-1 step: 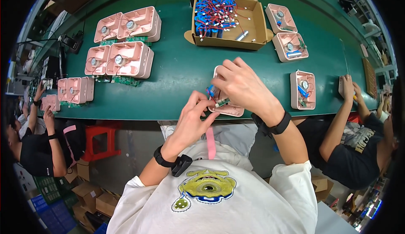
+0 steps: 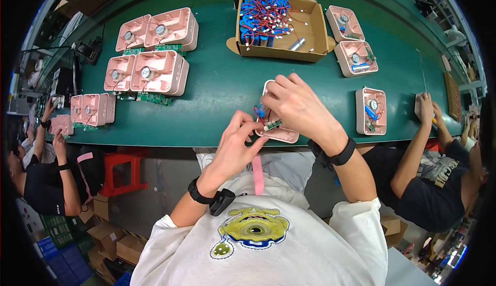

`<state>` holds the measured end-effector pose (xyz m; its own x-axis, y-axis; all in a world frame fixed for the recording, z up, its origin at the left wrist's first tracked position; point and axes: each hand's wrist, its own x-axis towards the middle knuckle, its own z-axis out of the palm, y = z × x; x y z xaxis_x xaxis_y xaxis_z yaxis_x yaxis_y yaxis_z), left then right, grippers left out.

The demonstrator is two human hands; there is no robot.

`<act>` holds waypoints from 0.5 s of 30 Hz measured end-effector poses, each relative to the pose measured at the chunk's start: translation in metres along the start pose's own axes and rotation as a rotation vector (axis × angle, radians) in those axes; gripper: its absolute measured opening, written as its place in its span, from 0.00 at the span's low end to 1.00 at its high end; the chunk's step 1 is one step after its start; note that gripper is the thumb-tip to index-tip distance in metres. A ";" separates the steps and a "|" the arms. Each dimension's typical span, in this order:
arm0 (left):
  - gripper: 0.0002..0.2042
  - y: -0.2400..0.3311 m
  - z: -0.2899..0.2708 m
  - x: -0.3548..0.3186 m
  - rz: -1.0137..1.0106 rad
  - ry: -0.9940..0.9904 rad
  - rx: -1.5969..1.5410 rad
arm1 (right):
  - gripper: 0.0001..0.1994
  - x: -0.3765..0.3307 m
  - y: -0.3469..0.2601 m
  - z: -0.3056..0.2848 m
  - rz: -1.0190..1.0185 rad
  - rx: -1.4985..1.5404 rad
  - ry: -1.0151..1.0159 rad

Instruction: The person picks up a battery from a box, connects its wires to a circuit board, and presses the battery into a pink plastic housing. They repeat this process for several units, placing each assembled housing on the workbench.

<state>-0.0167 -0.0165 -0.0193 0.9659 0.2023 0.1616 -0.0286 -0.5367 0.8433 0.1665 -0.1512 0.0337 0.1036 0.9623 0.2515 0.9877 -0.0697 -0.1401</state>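
A pink plastic housing (image 2: 285, 137) lies at the table's near edge in front of me, mostly hidden under my hands. Inside it a small green circuit board (image 2: 272, 125) shows near the lower end. A blue-wrapped battery (image 2: 259, 112) with red wires sits at the housing's left side. My left hand (image 2: 237, 142) is closed in a pinch beside the board and wires; what its fingertips hold is too small to make out. From the right, my right hand (image 2: 297, 102) reaches over the housing with fingers bent down and closed; its fingertips and anything in them are hidden.
A cardboard box (image 2: 315, 28) of blue batteries with wires stands at the back. Pink housings with speakers (image 2: 150, 74) stand stacked at the left, with green boards beside them. More housings (image 2: 371, 111) lie at the right. People work at both sides; a red stool (image 2: 123, 172) stands below left.
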 end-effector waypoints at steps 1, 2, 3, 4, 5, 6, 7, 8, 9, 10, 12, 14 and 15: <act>0.21 -0.003 -0.002 0.001 -0.011 0.001 -0.011 | 0.18 -0.002 0.001 0.003 -0.003 -0.002 -0.001; 0.21 -0.005 -0.003 0.001 -0.025 -0.001 -0.024 | 0.17 -0.003 -0.003 0.003 0.026 0.017 0.028; 0.21 -0.005 -0.004 0.002 -0.038 -0.005 -0.038 | 0.16 -0.004 -0.007 0.003 0.057 0.036 0.057; 0.21 -0.005 -0.003 0.004 -0.038 -0.008 -0.043 | 0.15 -0.007 -0.011 0.003 0.091 0.054 0.085; 0.22 -0.004 -0.001 0.005 -0.065 0.047 -0.114 | 0.15 -0.013 -0.012 0.003 0.096 0.052 0.081; 0.23 -0.001 0.001 0.007 -0.092 0.099 -0.187 | 0.16 -0.023 -0.012 0.003 0.145 0.061 0.110; 0.24 0.000 0.002 0.009 -0.117 0.155 -0.256 | 0.17 -0.032 -0.010 0.002 0.190 0.067 0.142; 0.24 0.000 0.003 0.011 -0.113 0.150 -0.261 | 0.17 -0.039 -0.011 0.002 0.237 0.072 0.174; 0.25 -0.002 0.006 0.012 -0.081 0.106 -0.227 | 0.17 -0.044 -0.017 0.001 0.255 0.060 0.170; 0.26 -0.004 0.008 0.013 -0.047 0.061 -0.194 | 0.19 -0.046 -0.026 0.001 0.350 0.086 0.207; 0.27 -0.008 0.018 0.016 0.010 -0.013 -0.185 | 0.24 -0.050 -0.047 0.002 0.554 0.123 0.287; 0.27 -0.011 0.031 0.013 0.043 0.011 -0.276 | 0.27 -0.048 -0.067 0.016 0.652 0.087 0.290; 0.27 -0.009 0.036 0.014 0.056 0.020 -0.320 | 0.31 -0.052 -0.071 0.021 0.719 0.080 0.295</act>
<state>0.0062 -0.0380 -0.0434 0.9553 0.1979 0.2198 -0.1642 -0.2634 0.9506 0.0890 -0.1905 0.0102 0.7530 0.5774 0.3155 0.6558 -0.6196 -0.4313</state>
